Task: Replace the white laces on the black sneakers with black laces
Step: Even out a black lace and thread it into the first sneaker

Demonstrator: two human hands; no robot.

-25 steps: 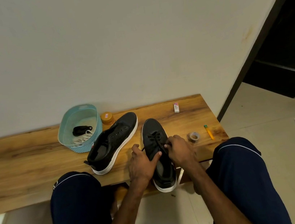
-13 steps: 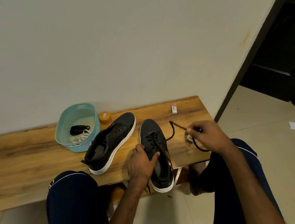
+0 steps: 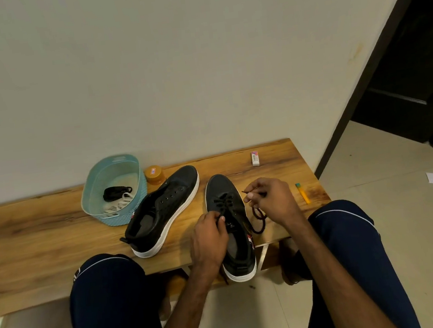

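Lace of black cord (image 3: 222,201) crosses the front eyelets of a black, white-soled sneaker (image 3: 222,185) lying toe-away on the wooden counter (image 3: 26,246), heel past the near edge. The hands are apart. The left hand (image 3: 209,238) pinches one lace end over the tongue; the right hand (image 3: 272,200), just right of the shoe, pinches the other, slack looping beneath. The unlaced second sneaker (image 3: 163,211) lies left, beside a teal oval basket (image 3: 95,180) holding white laces (image 3: 118,205).
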